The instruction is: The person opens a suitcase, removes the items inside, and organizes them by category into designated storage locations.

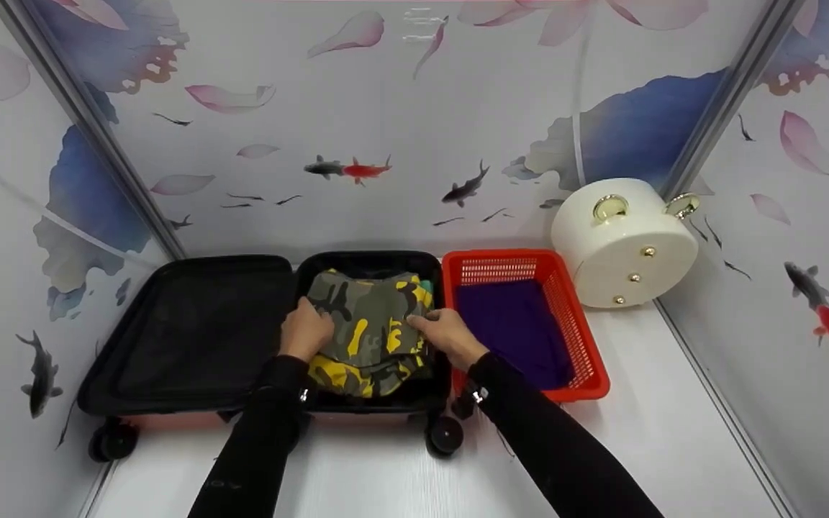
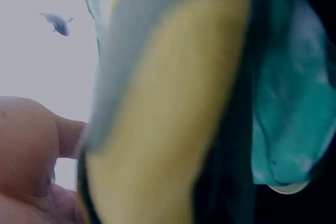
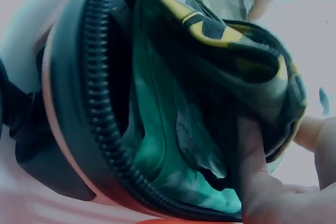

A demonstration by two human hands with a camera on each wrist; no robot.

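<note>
A folded camouflage garment (image 1: 368, 316) in grey, black and yellow lies over the right half of an open suitcase (image 1: 368, 255). My left hand (image 1: 306, 329) grips its left edge. On the opposite edge my right hand (image 1: 452, 337) pinches the cloth, and in the right wrist view its fingers (image 3: 252, 150) reach into the fold with the thumb outside. Green cloth (image 3: 152, 124) shows beneath the garment, inside the zipped rim. Blurred camouflage fabric fills much of the left wrist view, hiding most of the left fingers.
The suitcase's other half (image 1: 198, 331) lies opened out to the left, with wheels (image 1: 446, 436) toward me. Close on the right stands a red plastic basket (image 1: 580, 324) holding dark purple cloth (image 1: 512, 327). A round white case (image 1: 623, 241) sits behind it against the patterned wall.
</note>
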